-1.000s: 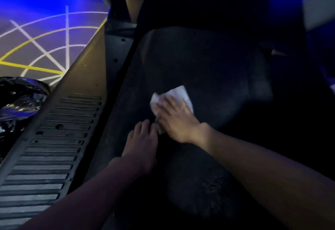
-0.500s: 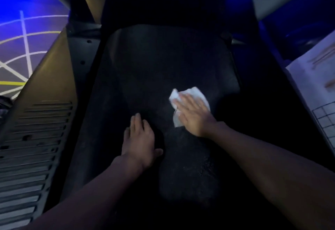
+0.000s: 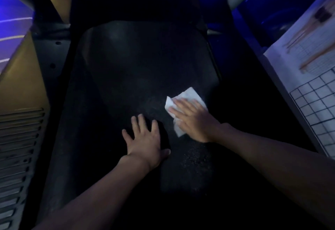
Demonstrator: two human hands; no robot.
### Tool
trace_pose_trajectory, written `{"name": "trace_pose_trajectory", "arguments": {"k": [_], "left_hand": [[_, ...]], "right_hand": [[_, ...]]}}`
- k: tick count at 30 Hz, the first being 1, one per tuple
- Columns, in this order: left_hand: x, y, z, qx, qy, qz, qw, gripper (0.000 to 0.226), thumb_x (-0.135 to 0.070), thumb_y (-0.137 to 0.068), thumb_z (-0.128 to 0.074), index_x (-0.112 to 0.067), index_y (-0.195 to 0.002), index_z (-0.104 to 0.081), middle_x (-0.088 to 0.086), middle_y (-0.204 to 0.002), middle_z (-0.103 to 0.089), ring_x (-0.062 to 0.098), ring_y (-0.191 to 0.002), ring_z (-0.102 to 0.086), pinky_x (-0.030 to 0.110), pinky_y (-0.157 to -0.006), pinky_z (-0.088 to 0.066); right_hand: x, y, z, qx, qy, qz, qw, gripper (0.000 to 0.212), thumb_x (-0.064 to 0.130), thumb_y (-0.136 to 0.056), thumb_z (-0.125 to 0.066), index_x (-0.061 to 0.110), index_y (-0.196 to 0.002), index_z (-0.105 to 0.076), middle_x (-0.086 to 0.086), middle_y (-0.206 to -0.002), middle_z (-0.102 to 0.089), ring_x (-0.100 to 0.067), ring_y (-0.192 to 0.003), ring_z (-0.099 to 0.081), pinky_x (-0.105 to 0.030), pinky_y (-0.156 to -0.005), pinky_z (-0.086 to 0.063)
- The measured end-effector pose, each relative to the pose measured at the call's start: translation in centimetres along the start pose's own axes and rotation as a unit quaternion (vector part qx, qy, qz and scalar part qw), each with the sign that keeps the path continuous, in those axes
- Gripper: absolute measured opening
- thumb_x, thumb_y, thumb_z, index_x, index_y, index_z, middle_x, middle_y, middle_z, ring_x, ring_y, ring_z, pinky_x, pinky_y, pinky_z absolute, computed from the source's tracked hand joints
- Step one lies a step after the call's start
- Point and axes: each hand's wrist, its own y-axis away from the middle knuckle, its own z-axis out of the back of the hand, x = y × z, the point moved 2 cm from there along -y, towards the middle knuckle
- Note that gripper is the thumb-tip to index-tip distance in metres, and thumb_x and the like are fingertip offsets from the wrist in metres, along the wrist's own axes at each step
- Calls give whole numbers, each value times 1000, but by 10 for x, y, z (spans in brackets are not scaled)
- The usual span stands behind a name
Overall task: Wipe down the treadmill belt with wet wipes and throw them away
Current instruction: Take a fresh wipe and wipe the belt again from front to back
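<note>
At center frame, your right hand [image 3: 194,119] presses the white wipe [image 3: 186,96] flat on the dark belt [image 3: 126,77], fingers straight; your left hand [image 3: 145,139] rests beside it, fingers spread.

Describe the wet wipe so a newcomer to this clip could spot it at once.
Find the dark treadmill belt filling the middle of the view. Near its right edge, the right hand lies flat on the wet wipe. It is the only white thing on the belt; the left hand rests bare.
</note>
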Motion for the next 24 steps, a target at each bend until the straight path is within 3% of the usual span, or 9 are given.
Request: {"name": "trace_pose_trajectory", "arguments": {"k": [2,4,8,9,11,13,17,21,24], "left_hand": [[-8,0,0,-12,-5,-55,998,95,-47,-87,-64,-15,-154,-5,11,-161,20,29,-148,18,51,-121,-6],[-19,0,-2,-6,1,-75,997,94,-38,-88,-65,-14,-155,-4,11,-162,15,28,-149,14,47,-122,-5],[-35,2,-11,17,1,-56,998,102,-49,-83,-66,-23,-154,2,19,-159,21,35,-147,21,56,-119,0],[-36,2,-12,17,-3,-52,998,103,-53,-83,-66,-26,-154,3,19,-159,21,35,-146,22,57,-119,1],[-36,1,-13,18,-5,-45,999,104,-57,-81,-66,-29,-154,3,19,-159,22,35,-146,23,58,-118,0],[-38,2,-13,17,4,-38,999,104,-57,-81,-67,-31,-154,2,17,-159,23,34,-146,23,57,-119,0],[-32,10,-16,14,28,-20,999,103,-58,-80,-67,-38,-153,2,14,-159,25,32,-146,24,55,-119,2],[-26,13,-17,21,57,-21,998,108,-54,-75,-75,-38,-153,-2,13,-159,25,31,-146,24,55,-119,1],[-28,11,-12,25,68,-28,997,105,-50,-74,-78,-35,-151,-8,16,-159,24,34,-146,22,60,-118,-2]], "right_hand": [[-35,-1,1,-47,-8,-108,993,59,41,-98,-18,23,-153,-28,-8,-161,-23,-26,-148,-21,-48,-120,-17],[-43,1,1,-54,-59,-253,964,64,43,-96,-13,20,-154,-22,-13,-162,-16,-29,-149,-13,-52,-119,-11],[-21,19,-7,-16,-26,-80,996,59,45,-99,-15,28,-156,-11,-4,-164,0,-22,-151,1,-51,-120,-1],[-30,22,-6,-26,-28,-69,997,59,45,-98,-15,29,-155,-16,-3,-164,-5,-21,-151,-4,-51,-121,-4],[-46,22,-4,-64,-67,-190,977,59,43,-98,-18,27,-154,-20,-8,-163,-11,-23,-150,-9,-54,-120,-10],[-33,20,-4,-32,-78,-259,962,58,40,-101,-20,25,-156,-11,-9,-164,0,-26,-151,1,-55,-120,-3],[-22,35,-12,-57,-43,-109,991,53,38,-98,-25,27,-151,-25,-11,-160,-23,-29,-147,-21,-57,-115,-19],[-27,29,-4,10,-136,-312,940,57,39,-102,-19,30,-154,0,-6,-163,15,-24,-149,16,-52,-119,9],[14,34,6,112,-136,-254,951,60,42,-102,-19,38,-151,15,2,-155,37,-22,-143,32,-54,-113,18]]}}
